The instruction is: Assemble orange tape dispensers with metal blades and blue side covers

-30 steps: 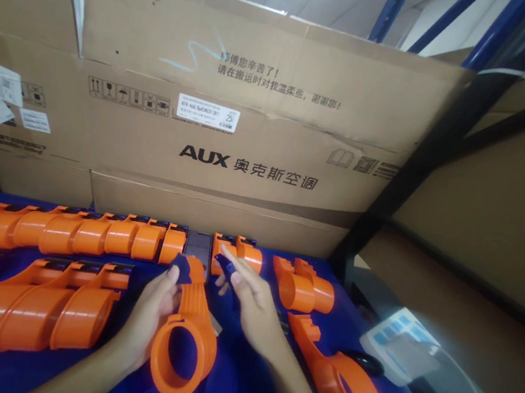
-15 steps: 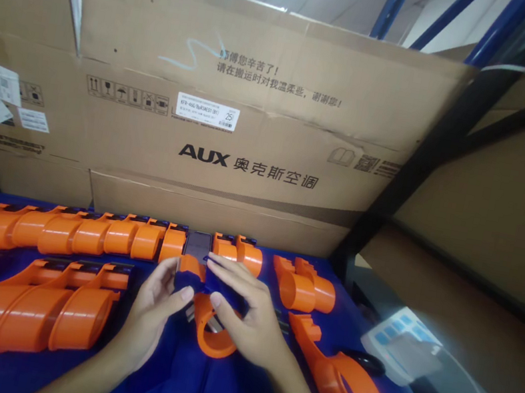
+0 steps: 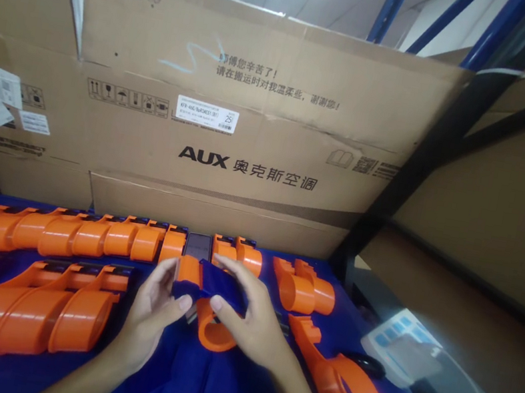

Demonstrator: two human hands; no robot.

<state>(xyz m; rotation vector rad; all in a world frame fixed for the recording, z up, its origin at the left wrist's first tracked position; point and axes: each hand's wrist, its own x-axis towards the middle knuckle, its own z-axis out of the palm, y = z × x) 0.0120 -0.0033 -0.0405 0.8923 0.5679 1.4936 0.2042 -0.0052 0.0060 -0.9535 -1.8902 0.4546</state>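
Note:
Between my hands is an orange and dark blue plastic piece that looks like a tape dispenser. Its orange ring hangs toward me, low between the hands. My left hand grips the orange end at the left, thumb in front and fingers behind. On the right, the fingers of my right hand lie over the dark blue part, with the thumb on its near side. The palm hides part of that blue piece. A small grey metallic bit shows just beneath the piece.
A row of similar orange pieces runs along the back of the blue surface, with more at front left and right. A dark phone-like slab stands behind my hands. A white power strip with a cable lies right; cardboard walls the back.
The held piece has turned slightly, so more of its orange end and its blue part faces me. The right fingers have lifted and shifted a little to the right.

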